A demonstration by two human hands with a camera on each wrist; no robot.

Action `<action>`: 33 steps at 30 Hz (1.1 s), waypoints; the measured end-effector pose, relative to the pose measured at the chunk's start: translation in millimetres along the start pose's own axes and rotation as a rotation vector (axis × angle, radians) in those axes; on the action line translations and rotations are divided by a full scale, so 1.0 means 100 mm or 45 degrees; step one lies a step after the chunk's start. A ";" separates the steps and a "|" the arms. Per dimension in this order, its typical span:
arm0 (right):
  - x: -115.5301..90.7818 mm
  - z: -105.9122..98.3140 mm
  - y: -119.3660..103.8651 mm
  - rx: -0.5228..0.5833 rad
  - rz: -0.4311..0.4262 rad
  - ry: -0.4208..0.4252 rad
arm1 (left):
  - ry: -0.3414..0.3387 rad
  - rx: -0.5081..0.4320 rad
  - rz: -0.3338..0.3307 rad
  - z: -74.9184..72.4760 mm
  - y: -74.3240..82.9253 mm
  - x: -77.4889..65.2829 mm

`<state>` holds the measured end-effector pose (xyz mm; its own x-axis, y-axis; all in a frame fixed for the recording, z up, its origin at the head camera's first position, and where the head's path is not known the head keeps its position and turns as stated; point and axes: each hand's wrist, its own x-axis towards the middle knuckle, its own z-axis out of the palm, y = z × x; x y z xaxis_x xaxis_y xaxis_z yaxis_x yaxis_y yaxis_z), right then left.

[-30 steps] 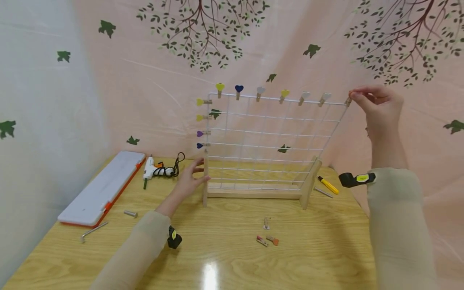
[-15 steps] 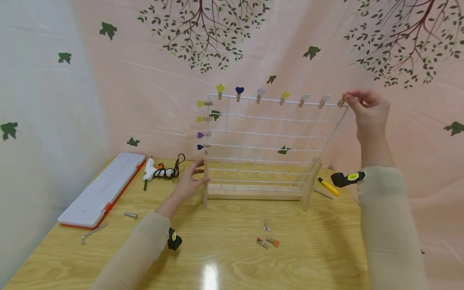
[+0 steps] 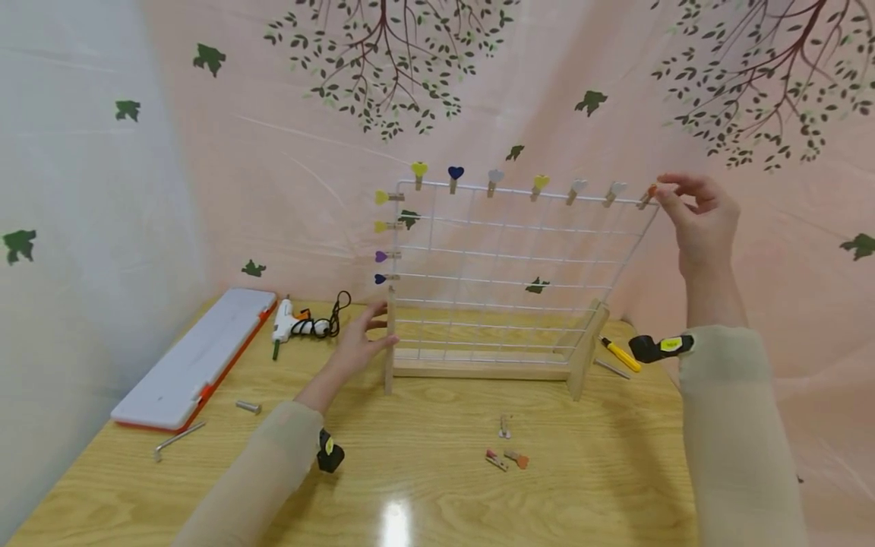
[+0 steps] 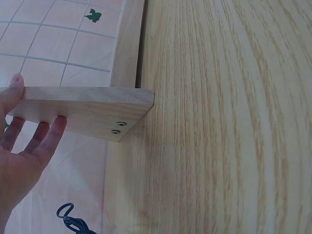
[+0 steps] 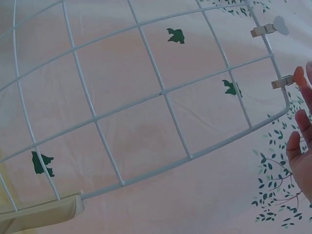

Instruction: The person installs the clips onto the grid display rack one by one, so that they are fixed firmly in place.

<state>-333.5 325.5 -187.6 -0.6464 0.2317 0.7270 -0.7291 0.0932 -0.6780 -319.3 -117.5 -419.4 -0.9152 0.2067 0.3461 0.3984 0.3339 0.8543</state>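
A white wire grid [image 3: 472, 187] stands upright in a wooden stand [image 3: 478, 373]. My left hand [image 3: 355, 346] holds the stand's left side board, thumb at its front edge and fingers against the outer face; in the left wrist view the board [image 4: 92, 108] shows two screws. At the grid's top right corner, my right hand [image 3: 707, 220] pinches a clothespin [image 3: 645, 200] with an orange heart [image 5: 299, 76] at its end. The clothespin's wooden jaws sit across the top wire. Several heart clothespins line the top wire, such as a navy one [image 3: 456, 175], and others line the left wire, including a purple one [image 3: 381, 257].
Loose clothespins, one with an orange heart [image 3: 521, 460], lie in front of the stand. On the left are a flat white case [image 3: 194, 361], a glue gun [image 3: 283, 323], a bolt [image 3: 248, 407] and a hex key [image 3: 179, 439]. A yellow-handled tool [image 3: 622, 355] lies right.
My right hand has moved left from the corner with the clothespin, onto the top wire. More of the orange heart shows at its fingertips now. My left hand stays on the side board.
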 end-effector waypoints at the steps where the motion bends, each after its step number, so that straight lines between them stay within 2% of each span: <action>1: -0.03 -0.01 -0.02 -0.046 -0.028 0.009 | -0.003 -0.001 0.004 0.00 0.00 0.00; 4: -0.15 0.00 -0.07 -0.113 -0.144 -0.005 | -0.009 -0.003 0.001 0.00 -0.01 0.00; 6: -0.27 0.03 -0.08 -0.098 -0.225 -0.085 | -0.011 0.000 -0.006 0.00 -0.02 0.00; 9: -0.53 0.11 -0.06 -0.132 -0.270 -0.295 | -0.016 0.008 -0.012 0.00 -0.01 0.00; 14: -1.04 0.26 0.17 -0.544 -0.241 -0.718 | -0.012 0.028 -0.015 0.00 0.00 0.01; 17: -1.34 0.33 0.41 -0.651 -0.250 -0.951 | -0.009 0.038 -0.017 0.01 0.01 0.02; 21: -1.77 0.38 0.71 -0.648 -0.224 -1.192 | -0.009 0.046 -0.011 0.01 0.00 0.02; 25: -2.12 0.39 0.94 -0.617 -0.153 -1.367 | 0.003 0.062 0.018 0.01 -0.01 0.01; 28: -2.31 0.37 1.06 -0.602 -0.061 -1.478 | 0.001 0.064 0.023 0.01 0.00 0.01; 33: -2.48 0.33 1.20 -0.592 0.153 -1.632 | -0.015 0.041 -0.035 0.01 0.01 0.02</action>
<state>-268.2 247.1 -446.0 -0.6382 -0.7658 0.0790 -0.6764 0.5089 -0.5325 -320.4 -115.8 -418.0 -0.9252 0.2081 0.3175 0.3748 0.3689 0.8505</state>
